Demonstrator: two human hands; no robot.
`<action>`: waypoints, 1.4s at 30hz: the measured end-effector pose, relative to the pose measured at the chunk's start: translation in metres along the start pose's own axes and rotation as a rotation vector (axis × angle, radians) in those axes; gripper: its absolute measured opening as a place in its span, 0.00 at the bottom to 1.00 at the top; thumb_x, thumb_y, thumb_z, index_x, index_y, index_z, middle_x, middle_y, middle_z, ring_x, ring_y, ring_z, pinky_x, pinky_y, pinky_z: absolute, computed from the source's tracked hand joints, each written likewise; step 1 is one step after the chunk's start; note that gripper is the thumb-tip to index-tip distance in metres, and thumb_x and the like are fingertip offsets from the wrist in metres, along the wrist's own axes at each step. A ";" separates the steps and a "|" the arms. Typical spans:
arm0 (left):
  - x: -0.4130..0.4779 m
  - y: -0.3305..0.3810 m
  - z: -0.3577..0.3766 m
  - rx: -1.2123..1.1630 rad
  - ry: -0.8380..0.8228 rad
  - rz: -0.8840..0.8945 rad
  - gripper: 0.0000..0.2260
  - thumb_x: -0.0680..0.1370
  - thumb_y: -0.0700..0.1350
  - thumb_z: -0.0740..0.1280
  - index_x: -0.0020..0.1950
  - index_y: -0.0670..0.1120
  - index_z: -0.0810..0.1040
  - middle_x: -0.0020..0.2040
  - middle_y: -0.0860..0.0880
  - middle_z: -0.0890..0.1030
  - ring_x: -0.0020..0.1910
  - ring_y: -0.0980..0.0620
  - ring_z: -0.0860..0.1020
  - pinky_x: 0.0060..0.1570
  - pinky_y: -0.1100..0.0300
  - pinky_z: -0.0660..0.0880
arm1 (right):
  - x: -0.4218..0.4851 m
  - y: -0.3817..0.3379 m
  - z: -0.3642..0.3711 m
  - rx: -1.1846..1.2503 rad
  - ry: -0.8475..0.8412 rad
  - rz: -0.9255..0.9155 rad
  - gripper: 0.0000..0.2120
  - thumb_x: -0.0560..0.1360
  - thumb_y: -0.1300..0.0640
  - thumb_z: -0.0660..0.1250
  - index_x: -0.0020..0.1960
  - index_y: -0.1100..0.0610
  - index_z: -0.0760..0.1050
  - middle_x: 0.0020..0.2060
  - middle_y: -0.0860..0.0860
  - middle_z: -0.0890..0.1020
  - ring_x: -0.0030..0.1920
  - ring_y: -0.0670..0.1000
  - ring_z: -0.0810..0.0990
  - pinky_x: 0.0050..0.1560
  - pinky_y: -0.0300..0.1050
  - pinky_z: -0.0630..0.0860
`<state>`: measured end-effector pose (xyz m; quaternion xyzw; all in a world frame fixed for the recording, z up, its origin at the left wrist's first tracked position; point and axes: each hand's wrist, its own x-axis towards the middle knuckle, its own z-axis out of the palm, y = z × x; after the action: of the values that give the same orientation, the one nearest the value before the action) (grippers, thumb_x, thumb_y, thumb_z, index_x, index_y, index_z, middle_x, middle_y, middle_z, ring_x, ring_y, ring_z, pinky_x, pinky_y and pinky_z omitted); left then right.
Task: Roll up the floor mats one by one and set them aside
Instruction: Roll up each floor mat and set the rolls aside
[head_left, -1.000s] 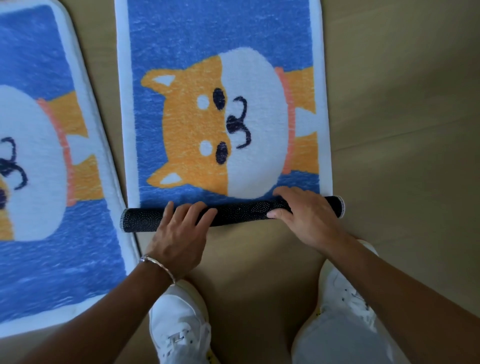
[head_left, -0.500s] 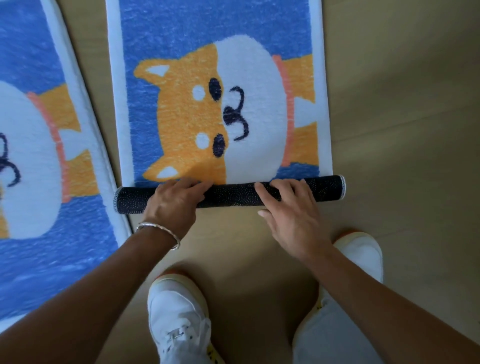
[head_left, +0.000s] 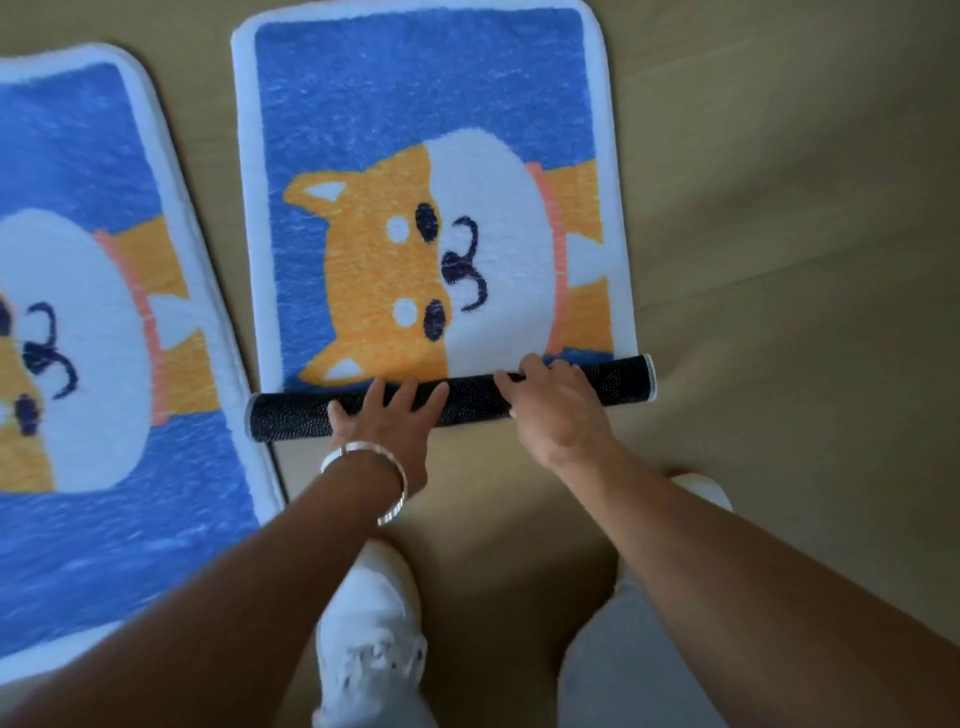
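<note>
A blue floor mat (head_left: 415, 104) with an orange and white dog picture lies in front of me on the floor. Its near end is wound into a thin black dotted roll (head_left: 467, 397) that reaches the dog's lower ear. My left hand (head_left: 387, 421) presses on the left half of the roll with fingers straight and spread. My right hand (head_left: 556, 405) rests on the right half, its fingers bent over the top of the roll.
A second mat (head_left: 104, 322) of the same design lies flat at the left, its edge close to the roll's left end. Bare tan floor (head_left: 779, 260) stretches to the right. My white shoes (head_left: 371, 613) stand just behind the roll.
The roll has travelled further up the mat and grown slightly thicker. Both hands moved forward with it, and my left fingers have spread out straight. The view has pulled back.
</note>
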<state>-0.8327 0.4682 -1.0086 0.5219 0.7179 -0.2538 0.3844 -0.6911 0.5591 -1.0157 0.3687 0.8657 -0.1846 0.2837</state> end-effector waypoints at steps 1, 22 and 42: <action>0.001 -0.003 -0.009 -0.032 -0.055 0.017 0.36 0.76 0.41 0.60 0.76 0.59 0.41 0.77 0.54 0.46 0.76 0.45 0.45 0.69 0.35 0.54 | -0.002 -0.002 -0.006 0.000 -0.036 0.005 0.20 0.78 0.63 0.59 0.69 0.55 0.67 0.59 0.57 0.70 0.58 0.61 0.72 0.61 0.55 0.67; 0.008 -0.007 0.013 0.066 0.276 0.011 0.29 0.79 0.38 0.56 0.74 0.62 0.53 0.65 0.44 0.62 0.64 0.43 0.63 0.64 0.39 0.64 | 0.009 0.016 -0.016 0.202 -0.183 -0.084 0.19 0.82 0.55 0.56 0.72 0.50 0.67 0.60 0.55 0.75 0.59 0.56 0.74 0.55 0.46 0.71; 0.036 -0.026 0.032 0.168 0.663 0.179 0.29 0.64 0.58 0.73 0.58 0.47 0.69 0.40 0.42 0.76 0.39 0.42 0.76 0.41 0.47 0.74 | 0.003 0.016 0.010 0.008 0.053 -0.180 0.28 0.68 0.55 0.71 0.66 0.57 0.70 0.53 0.56 0.76 0.55 0.58 0.74 0.60 0.54 0.68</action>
<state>-0.8539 0.4553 -1.0569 0.6667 0.7316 -0.0940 0.1068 -0.6779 0.5658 -1.0269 0.2955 0.9019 -0.2027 0.2414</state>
